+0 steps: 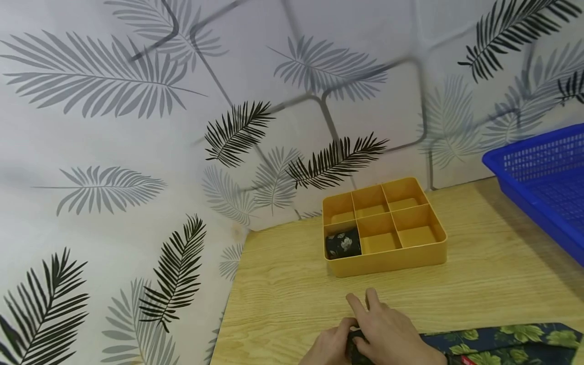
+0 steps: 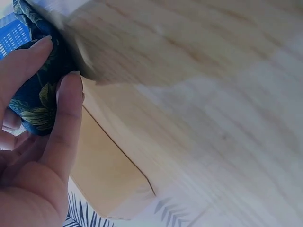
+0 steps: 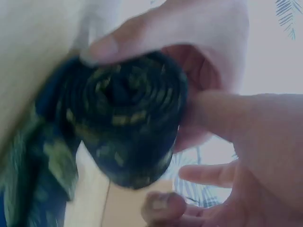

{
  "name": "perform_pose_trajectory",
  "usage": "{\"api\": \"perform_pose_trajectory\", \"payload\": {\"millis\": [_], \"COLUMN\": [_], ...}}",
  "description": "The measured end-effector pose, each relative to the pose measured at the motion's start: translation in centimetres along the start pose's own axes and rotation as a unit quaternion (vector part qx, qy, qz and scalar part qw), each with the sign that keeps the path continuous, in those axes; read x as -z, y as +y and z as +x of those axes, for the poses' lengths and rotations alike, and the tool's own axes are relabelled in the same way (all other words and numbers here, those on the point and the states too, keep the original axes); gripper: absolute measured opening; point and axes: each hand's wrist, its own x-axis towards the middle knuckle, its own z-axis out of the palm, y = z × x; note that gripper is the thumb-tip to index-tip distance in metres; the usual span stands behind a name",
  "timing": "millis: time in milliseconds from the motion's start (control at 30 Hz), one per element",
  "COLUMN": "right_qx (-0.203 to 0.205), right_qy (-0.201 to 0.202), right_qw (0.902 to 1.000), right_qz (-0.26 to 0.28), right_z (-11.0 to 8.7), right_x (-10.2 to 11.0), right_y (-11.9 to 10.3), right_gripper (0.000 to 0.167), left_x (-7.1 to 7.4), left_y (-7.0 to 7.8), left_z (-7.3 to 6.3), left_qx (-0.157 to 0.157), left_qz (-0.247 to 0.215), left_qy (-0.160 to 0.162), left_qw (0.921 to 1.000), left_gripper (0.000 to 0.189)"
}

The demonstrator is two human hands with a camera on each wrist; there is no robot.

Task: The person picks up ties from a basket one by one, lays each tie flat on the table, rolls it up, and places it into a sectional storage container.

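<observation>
A dark blue necktie (image 1: 524,340) with green leaves is partly wound into a tight roll (image 3: 128,118); its flat end stretches right along the table. My left hand (image 1: 327,347) grips the roll, thumb and forefinger pinching it in the left wrist view. Close against it, my right hand (image 1: 390,332) touches the side of the roll with one digit, its other fingers spread loosely away. The hands hide most of the roll in the head view. Beyond them is a yellow six-compartment box (image 1: 388,261). A dark floral rolled fabric piece (image 1: 344,244) lies in its near-left compartment.
A blue perforated basket (image 1: 534,197) stands at the right on the wood-grain table (image 1: 274,284). A wall covering with leaf prints (image 1: 255,61) rises behind the table and along its left side.
</observation>
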Motion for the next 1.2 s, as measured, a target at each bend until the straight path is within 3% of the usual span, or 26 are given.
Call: {"api": "perform_pose_trajectory", "payload": {"millis": [167, 333, 633, 967, 1100, 1200], "right_qx": [0.018, 0.003, -0.052, -0.032, -0.032, -0.035], "right_qy": [-0.014, -0.03, -0.108, -0.134, -0.152, -0.162], "right_qw": [0.9994, 0.9987, 0.985, 0.9656, 0.9541, 0.9466], "right_qz": [0.027, 0.042, 0.125, 0.22, 0.256, 0.277], "right_z": [-0.2, -0.2, 0.1, -0.2, -0.1, -0.1], "right_x": [-0.6, -1.0, -0.3, 0.2, 0.3, 0.4], "right_y": [-0.2, -0.1, 0.9, 2.1, 2.7, 3.1], "right_gripper": [0.052, 0.065, 0.062, 0.055, 0.057, 0.057], "left_x": [0.3, 0.7, 0.4, -0.2, -0.3, 0.0], "left_y": [0.4, 0.6, 0.7, 0.2, -0.1, -0.2], "left_z": [0.1, 0.1, 0.1, 0.2, 0.3, 0.3], "left_qx": [0.048, 0.083, 0.034, 0.005, 0.045, 0.104], "left_qz": [-0.003, -0.027, -0.038, 0.001, -0.034, -0.101], "left_qy": [-0.019, -0.037, 0.013, 0.017, -0.014, -0.039], "left_qw": [0.9987, 0.9955, 0.9986, 0.9998, 0.9983, 0.9887], "left_gripper": [0.045, 0.055, 0.045, 0.03, 0.029, 0.033]}}
